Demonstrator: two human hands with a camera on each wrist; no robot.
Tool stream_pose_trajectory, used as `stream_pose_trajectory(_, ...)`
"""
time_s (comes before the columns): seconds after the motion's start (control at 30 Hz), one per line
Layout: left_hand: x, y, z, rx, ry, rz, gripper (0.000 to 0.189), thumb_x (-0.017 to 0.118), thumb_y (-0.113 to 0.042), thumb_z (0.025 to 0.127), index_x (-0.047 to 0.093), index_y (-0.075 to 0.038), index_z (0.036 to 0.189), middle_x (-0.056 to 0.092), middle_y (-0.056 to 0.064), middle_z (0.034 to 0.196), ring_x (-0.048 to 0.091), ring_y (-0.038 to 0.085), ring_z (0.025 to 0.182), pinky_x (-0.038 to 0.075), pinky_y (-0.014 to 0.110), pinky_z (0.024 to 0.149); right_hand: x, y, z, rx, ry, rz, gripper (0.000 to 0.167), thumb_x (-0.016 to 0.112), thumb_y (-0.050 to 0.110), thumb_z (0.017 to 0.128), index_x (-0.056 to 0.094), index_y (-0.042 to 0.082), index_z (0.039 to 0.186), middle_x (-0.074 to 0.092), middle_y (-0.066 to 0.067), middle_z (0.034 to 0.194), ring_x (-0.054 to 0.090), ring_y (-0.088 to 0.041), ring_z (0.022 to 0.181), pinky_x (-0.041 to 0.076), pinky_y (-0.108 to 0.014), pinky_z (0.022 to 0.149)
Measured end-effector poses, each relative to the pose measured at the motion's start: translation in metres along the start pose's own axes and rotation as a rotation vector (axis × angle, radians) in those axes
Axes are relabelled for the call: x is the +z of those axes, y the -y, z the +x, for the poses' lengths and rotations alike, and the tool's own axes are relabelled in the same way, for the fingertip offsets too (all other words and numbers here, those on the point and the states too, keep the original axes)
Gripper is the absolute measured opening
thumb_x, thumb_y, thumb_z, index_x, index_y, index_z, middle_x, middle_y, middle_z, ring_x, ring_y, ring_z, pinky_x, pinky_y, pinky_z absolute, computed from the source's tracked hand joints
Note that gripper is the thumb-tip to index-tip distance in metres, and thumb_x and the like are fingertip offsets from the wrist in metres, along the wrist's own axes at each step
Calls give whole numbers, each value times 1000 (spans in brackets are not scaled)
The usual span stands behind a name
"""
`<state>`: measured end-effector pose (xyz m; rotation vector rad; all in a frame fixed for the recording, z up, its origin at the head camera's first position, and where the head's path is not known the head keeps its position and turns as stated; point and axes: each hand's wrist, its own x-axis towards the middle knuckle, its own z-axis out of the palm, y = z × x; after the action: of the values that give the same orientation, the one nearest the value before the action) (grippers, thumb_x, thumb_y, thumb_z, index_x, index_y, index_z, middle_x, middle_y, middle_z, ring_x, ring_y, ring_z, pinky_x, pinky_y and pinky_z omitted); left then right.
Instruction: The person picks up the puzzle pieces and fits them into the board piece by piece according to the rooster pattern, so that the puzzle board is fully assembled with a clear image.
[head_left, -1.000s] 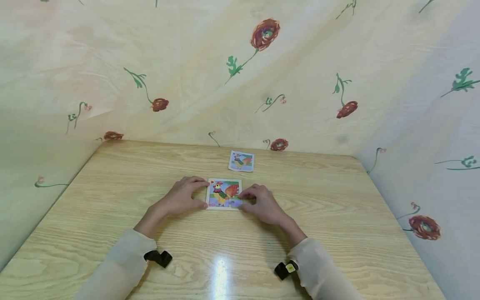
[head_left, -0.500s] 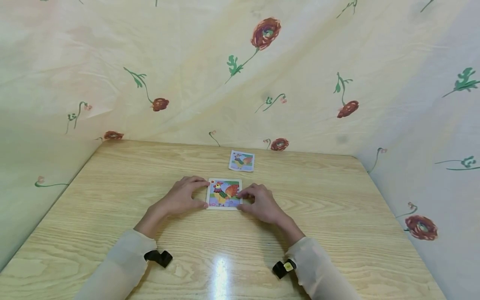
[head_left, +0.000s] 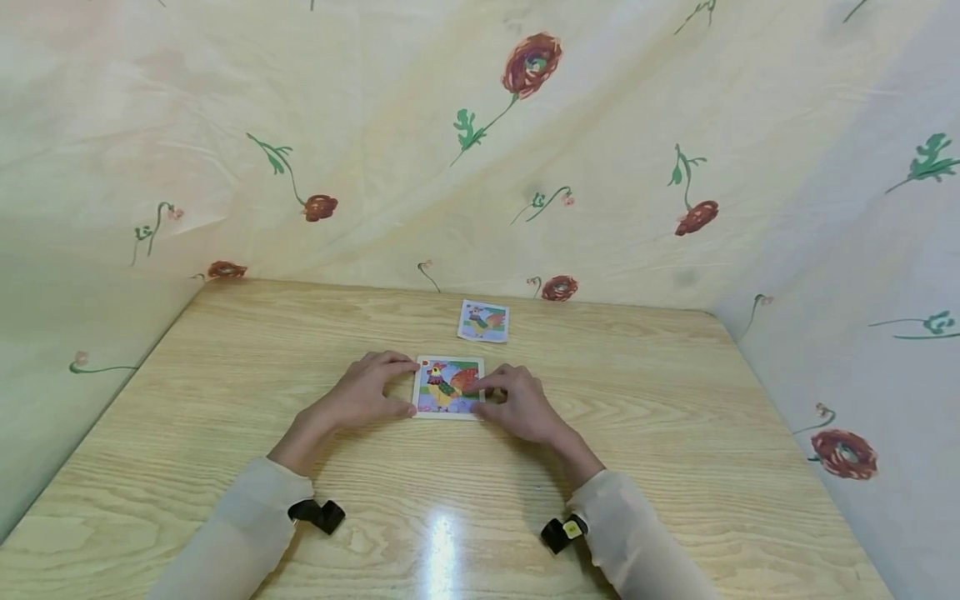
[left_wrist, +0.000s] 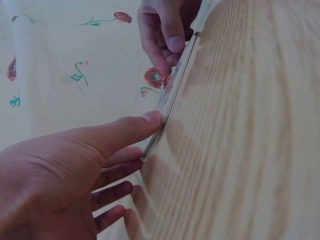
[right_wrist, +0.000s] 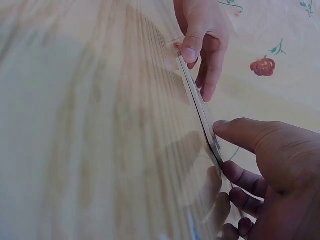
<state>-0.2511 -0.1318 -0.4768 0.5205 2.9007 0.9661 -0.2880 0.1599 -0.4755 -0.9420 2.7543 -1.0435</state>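
Note:
A small framed jigsaw puzzle [head_left: 442,387] with a rooster picture lies flat on the table between both hands. My left hand [head_left: 363,390] holds its left side, thumb at the near corner and fingers at the far corner. From the right, my right hand [head_left: 522,404] grips the puzzle's right side, its index finger reaching over the rooster's tail and its thumb at the near corner. In the left wrist view the left thumb [left_wrist: 152,117] lies on the thin frame edge. The right thumb [right_wrist: 220,125] touches the board in the right wrist view. The fingers hide parts of the right side.
A matching rooster picture card [head_left: 483,322] lies behind the puzzle. The wooden table [head_left: 420,533] is bordered by a flowered cloth [head_left: 390,167] at the back and sides. Each forearm wears a black strap [head_left: 326,517] with a small device.
A puzzle piece at the near right corner, out of line a second ago, now sits level with the picture. My right hand has shifted slightly left; my left hand stays put.

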Motion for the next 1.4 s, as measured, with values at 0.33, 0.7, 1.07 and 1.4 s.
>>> stream_pose_trajectory(0.33, -1, -1, 0, 7, 8, 3, 70, 80, -38, 90, 55, -14, 150, 49, 11, 156, 39, 39, 145, 29, 68, 117, -1, 3, -1, 52, 13, -20, 19, 81, 21, 89, 83, 25, 108, 65, -1, 94, 45, -19, 87, 26, -37, 80)
stream_pose_trajectory(0.7, -3, -5, 0, 6, 10, 2, 70, 80, -37, 89, 55, -12, 150, 50, 12, 155, 40, 40, 144, 29, 68, 116, 2, 2, -1, 35, -16, -90, 19, 82, 22, 88, 83, 25, 108, 64, 1, 94, 47, -18, 89, 30, -39, 83)
stream_pose_trajectory(1.07, 1, -5, 5, 13, 21, 5, 70, 80, -37, 89, 56, -12, 150, 49, 12, 155, 39, 40, 145, 29, 67, 117, 1, 0, -6, 64, -18, -82, 19, 81, 23, 89, 83, 26, 108, 64, 2, 94, 46, -18, 89, 28, -38, 82)
stream_pose_trajectory(1.4, -11, -2, 2, 18, 25, -12, 71, 77, -39, 92, 51, -13, 153, 45, 14, 160, 36, 43, 148, 28, 70, 118, -11, -1, -5, 4, -68, -92, 22, 73, 24, 96, 80, 20, 116, 69, -3, 103, 52, -21, 91, 34, -38, 82)
